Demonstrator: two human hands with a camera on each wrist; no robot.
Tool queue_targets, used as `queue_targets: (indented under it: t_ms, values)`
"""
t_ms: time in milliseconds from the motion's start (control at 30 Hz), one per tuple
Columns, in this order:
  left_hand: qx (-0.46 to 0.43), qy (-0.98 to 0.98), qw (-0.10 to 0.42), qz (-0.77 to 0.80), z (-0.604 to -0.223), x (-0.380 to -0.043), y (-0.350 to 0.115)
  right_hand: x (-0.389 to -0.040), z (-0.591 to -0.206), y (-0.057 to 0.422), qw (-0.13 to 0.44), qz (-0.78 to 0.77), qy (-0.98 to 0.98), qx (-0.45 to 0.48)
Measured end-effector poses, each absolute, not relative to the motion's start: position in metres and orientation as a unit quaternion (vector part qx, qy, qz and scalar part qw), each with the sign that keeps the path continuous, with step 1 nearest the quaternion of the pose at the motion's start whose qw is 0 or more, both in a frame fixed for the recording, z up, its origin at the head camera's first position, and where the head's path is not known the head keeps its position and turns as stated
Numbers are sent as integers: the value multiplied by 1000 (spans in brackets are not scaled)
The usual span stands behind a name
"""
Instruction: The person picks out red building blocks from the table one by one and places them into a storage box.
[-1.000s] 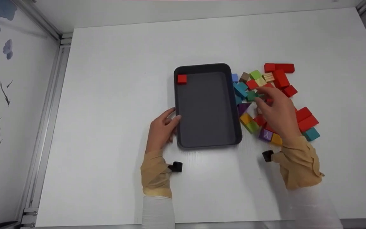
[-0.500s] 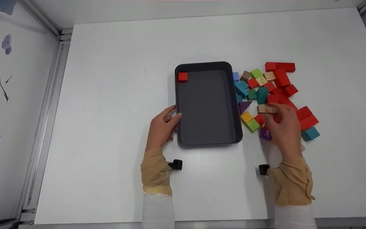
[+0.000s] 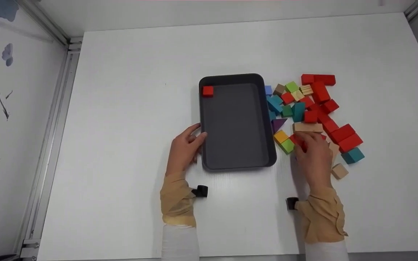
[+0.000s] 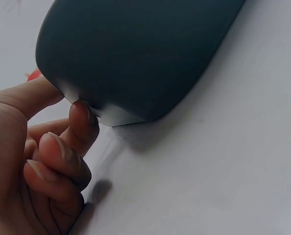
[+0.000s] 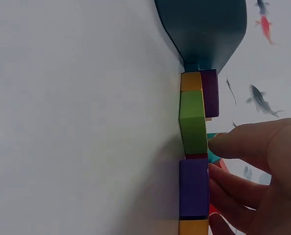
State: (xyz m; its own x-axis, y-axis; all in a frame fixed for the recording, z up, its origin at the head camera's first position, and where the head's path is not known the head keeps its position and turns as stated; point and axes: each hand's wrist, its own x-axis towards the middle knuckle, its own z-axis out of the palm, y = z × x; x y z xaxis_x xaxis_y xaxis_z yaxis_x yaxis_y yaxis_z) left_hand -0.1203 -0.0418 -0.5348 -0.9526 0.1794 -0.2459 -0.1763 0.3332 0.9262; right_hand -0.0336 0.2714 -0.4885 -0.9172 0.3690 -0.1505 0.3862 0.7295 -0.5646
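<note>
"What's your right hand (image 3: 313, 163) doing?"

"It's bent over the blocks (image 3: 310, 116); my knuckles hide whether it pinches anything, so I can't tell. A green block (image 5: 192, 122) and a purple block (image 5: 193, 188) stand just beside my fingers."

"And your left hand (image 3: 185, 150)?"

"It pinches the wall of the tray (image 3: 236, 127), thumb inside, probably to steady it. The tray sits right beside the blocks, I'd guess to keep reaches short."

"How does it look?"

"Dark grey, shallow, round-cornered, with one bright red cube (image 3: 208, 91) in its far left corner."

"And the blocks?"

"Flat-faced, painted red, teal and green, some bare wood. A long wooden block (image 3: 307, 127) lies just beyond my right fingers; two red blocks (image 3: 319, 79) lie end to end farthest out."
</note>
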Motion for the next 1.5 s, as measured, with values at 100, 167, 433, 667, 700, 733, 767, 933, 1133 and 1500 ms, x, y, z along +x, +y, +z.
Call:
queue_targets:
  t_ms: [100,167,433,667,700,733,767,933,1133,1500]
  values:
    - [-1,802,153,577,-535,-120,-42,-33,-491,271,19,-301,932,199]
    - [-6,802,154,577,-535,-118,-43,-32,-492,271,26,-298,933,199]
    - [-4,799,161,579,-534,-119,-42,-34,-492,273,49,-278,938,202]
    - [4,802,149,579,-533,-125,-40,-40,-490,274,31,-286,937,200]
    - [4,801,149,579,-533,-125,-40,-41,-489,275,32,-286,936,200]
    - [5,801,149,580,-533,-125,-40,-41,-489,275,34,-287,936,201]
    - [5,800,150,581,-533,-125,-40,-40,-489,275,36,-286,936,202]
    - [8,799,156,580,-533,-122,-41,-38,-489,275,50,-286,934,210]
    - [10,805,157,572,-533,-121,-41,-38,-490,275,53,-291,931,215]
    - [8,799,162,578,-534,-121,-41,-39,-491,276,60,-288,931,215]
